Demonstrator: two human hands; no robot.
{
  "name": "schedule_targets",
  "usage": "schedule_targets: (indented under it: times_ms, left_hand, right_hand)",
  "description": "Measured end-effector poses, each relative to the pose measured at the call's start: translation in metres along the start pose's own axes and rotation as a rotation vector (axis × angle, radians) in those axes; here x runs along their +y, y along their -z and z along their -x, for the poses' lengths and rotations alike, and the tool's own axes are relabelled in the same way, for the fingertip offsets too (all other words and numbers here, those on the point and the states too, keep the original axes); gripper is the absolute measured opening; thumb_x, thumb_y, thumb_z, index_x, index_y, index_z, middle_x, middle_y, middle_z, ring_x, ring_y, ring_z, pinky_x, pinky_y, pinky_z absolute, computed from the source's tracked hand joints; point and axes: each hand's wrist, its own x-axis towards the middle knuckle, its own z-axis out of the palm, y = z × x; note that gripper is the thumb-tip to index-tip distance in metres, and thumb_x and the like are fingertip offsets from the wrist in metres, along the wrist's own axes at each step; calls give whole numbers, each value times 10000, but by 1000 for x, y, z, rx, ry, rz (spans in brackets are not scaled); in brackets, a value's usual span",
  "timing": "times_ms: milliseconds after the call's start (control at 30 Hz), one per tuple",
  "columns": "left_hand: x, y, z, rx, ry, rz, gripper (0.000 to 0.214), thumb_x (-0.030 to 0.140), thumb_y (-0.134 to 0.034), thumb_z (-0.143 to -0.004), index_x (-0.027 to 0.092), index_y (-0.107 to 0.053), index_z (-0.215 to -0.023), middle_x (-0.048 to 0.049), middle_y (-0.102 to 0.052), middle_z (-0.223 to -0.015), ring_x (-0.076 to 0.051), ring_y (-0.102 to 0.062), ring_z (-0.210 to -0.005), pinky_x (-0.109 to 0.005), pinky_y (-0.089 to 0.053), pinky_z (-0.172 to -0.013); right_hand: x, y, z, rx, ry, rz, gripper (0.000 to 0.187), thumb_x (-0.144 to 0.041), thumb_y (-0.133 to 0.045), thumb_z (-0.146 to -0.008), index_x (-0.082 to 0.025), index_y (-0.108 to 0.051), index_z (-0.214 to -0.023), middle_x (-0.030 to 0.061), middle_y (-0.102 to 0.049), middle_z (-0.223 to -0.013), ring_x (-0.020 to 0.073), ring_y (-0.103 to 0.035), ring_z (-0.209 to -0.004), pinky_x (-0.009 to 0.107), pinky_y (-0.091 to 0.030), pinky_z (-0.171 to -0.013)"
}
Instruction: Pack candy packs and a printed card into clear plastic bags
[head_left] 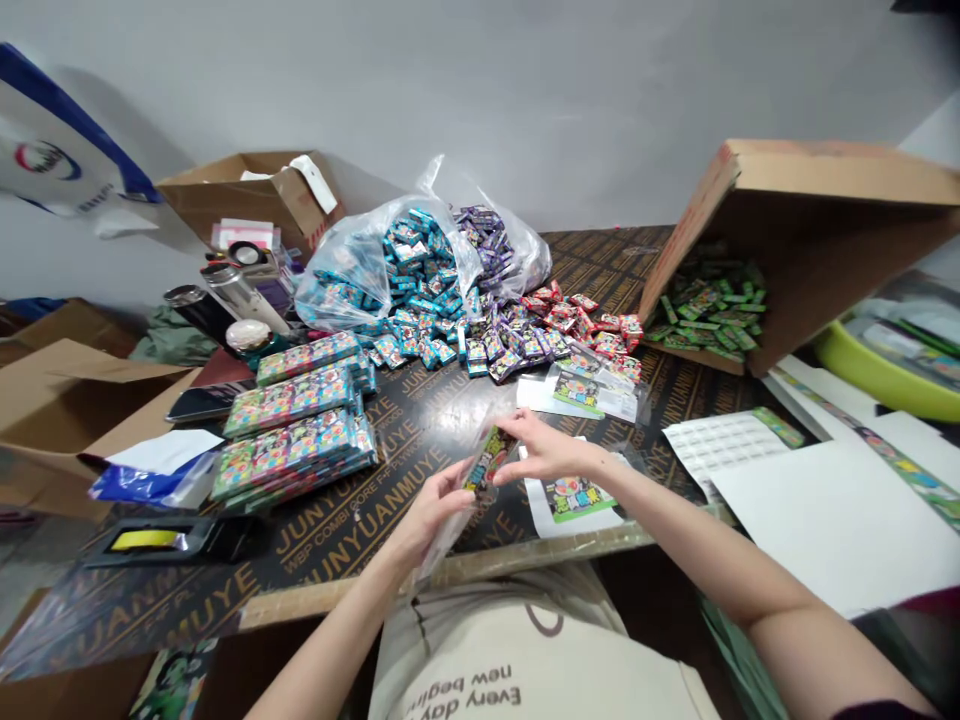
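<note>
Over the front of the dark printed table, my left hand grips the lower left side of a clear plastic bag. A small dark green printed packet shows at the bag between my hands; I cannot tell whether it is fully inside. My right hand has its fingers closed on the packet's right side. Beneath my right forearm lie a white sheet and a green printed card. Farther back is another clear bag with a green card.
Stacked filled packs stand to the left, beside a tape dispenser. Blue packets, purple packets and red packets are heaped behind. A tipped carton holds green packets. White sheets lie right.
</note>
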Motion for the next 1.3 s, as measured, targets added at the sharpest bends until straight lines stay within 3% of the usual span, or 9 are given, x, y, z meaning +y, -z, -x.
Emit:
schedule_targets:
  times_ms: [100, 267, 400, 567, 767, 833, 1000, 1133, 1300]
  left_hand:
    - [1, -3, 1, 85, 55, 9, 391, 317, -617, -686, 128, -620, -1029, -39, -661, -803, -134, -546, -643, -222, -396, -613]
    - [0, -2, -2, 280, 91, 55, 376, 408, -590, -699, 113, -623, -930, -23, -626, -640, -129, -518, -535, -222, -396, -524]
    - [-2, 4, -2, 256, 46, -164, 344, 441, -543, -732, 112, -624, -788, -29, -622, -669, -139, -516, -570, -229, -401, -552]
    - [-1, 15, -1, 266, -39, -567, 399, 462, -521, -739, 127, -522, -522, 15, -493, -511, -102, -404, -501, -206, -305, -485]
    - [-1, 28, -10, 362, -81, -413, 404, 480, -490, -766, 114, -588, -626, -14, -570, -582, -131, -484, -540, -221, -369, -528]
    - [-5, 30, -15, 358, -103, -378, 354, 452, -540, -746, 108, -621, -718, -25, -612, -656, -144, -522, -584, -225, -395, -556]
    - [-21, 26, -19, 278, -195, -332, 297, 352, -614, -718, 134, -640, -917, -44, -657, -843, -193, -574, -810, -264, -431, -740]
    - [-32, 5, -22, 175, -133, -188, 322, 306, -686, -652, 147, -640, -928, -52, -666, -893, -199, -588, -833, -288, -436, -780]
    - [-22, -27, -36, 501, -211, 296, 368, 460, -581, -717, 126, -629, -864, -47, -677, -795, -189, -623, -795, -298, -462, -749]
  right_hand:
    - [3, 0, -1, 38, -57, -171, 662, -425, -713, -610, -223, -467, -1191, 20, -586, -867, 184, -501, -856, 328, -385, -815]
    - [17, -27, -5, 575, -306, -606, 697, -371, -720, -608, -280, -414, -1228, 34, -574, -1024, 179, -519, -994, 320, -417, -838]
    - [20, -56, -3, 327, -389, -999, 494, -382, -684, -646, -199, -537, -1081, 40, -636, -919, 168, -603, -826, 307, -473, -740]
    - [16, -59, -7, 427, -387, -1021, 343, -377, -694, -628, -141, -605, -859, 12, -645, -714, 131, -609, -624, 265, -492, -634]
    - [15, -66, 5, -5, -398, -1159, 608, -253, -739, -581, -197, -485, -1130, -15, -632, -726, 134, -609, -639, 246, -500, -556]
    - [19, -73, 12, -3, -399, -1080, 528, -240, -726, -590, -173, -524, -1073, -14, -623, -700, 133, -597, -609, 242, -488, -535]
    - [27, -70, 8, 324, -363, -814, 454, -305, -696, -627, -188, -539, -1037, -4, -617, -735, 147, -580, -665, 266, -486, -608]
    - [18, -59, -10, 724, -463, -909, 374, -458, -548, -746, -190, -538, -1007, 28, -615, -747, 158, -569, -672, 273, -478, -613]
    - [4, -76, -23, 1013, -522, -912, 430, -505, -368, -808, -177, -587, -980, 35, -619, -715, 175, -577, -678, 290, -461, -629]
